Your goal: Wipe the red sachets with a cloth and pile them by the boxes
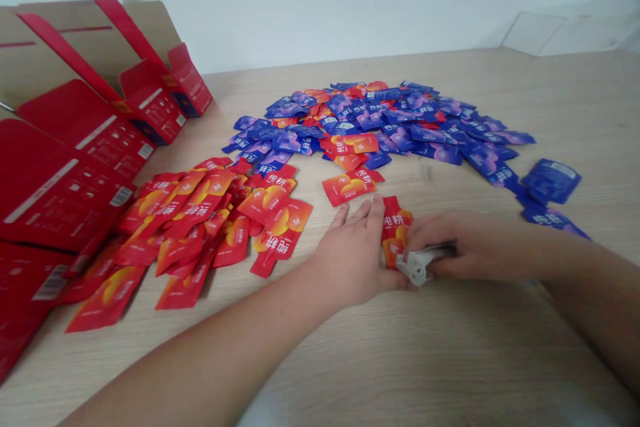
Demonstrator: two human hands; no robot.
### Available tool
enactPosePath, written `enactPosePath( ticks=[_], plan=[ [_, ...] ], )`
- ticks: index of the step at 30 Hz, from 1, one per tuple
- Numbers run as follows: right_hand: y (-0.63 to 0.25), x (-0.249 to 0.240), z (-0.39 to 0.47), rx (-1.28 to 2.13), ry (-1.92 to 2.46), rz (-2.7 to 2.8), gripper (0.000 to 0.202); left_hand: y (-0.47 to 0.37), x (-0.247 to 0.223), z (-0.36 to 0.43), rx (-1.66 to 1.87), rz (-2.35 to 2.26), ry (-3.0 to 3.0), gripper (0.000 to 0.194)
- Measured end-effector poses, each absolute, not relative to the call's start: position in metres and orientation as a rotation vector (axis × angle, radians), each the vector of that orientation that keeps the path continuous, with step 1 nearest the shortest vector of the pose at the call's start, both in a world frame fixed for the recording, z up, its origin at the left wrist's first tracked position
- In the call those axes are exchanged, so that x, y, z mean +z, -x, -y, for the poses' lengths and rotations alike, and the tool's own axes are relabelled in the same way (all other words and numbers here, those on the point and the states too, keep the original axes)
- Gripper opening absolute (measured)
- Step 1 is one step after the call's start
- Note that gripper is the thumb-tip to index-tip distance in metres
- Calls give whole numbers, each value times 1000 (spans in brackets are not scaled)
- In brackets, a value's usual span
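Note:
A red-orange sachet lies on the table between my two hands. My left hand rests beside it with fingers stretched forward, its fingertips and thumb near the sachet's left side. In my right hand is a small white tool with a rounded end, held over the sachet's lower right part; its exact kind is unclear. Another red sachet lies just ahead of my left fingertips. The pile of red sachets spreads to the left of my left hand.
A wide heap of blue sachets, with some red ones mixed in, lies at the back. Loose blue sachets trail toward my right forearm. Red cardboard boxes with raised flaps line the left side. A white wall rises behind the wooden table.

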State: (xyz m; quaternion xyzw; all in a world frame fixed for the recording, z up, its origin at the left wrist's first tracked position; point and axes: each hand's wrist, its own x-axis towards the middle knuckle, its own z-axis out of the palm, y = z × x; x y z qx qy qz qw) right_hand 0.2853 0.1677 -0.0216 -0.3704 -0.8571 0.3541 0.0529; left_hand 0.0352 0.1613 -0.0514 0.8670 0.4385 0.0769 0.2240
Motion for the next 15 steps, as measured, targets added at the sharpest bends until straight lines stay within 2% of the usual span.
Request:
enactPosePath(
  ticks=[3,12,13,15],
  plan=[
    [-279,-21,-170,1113,1175,2634,23,-36,-49,-162,180,-1204,-2399,139],
    [-277,-54,-205,445,1288,2528,23,-39,-58,-158,207,-1175,-2452,140],
    [-278,-58,-209,402,1297,2500,24,-38,-59,-156,238,-1163,-2478,134],
    [-280,-63,-214,374,1312,2446,25,-35,-59,-151,290,-1062,-2574,110]
  ],
)
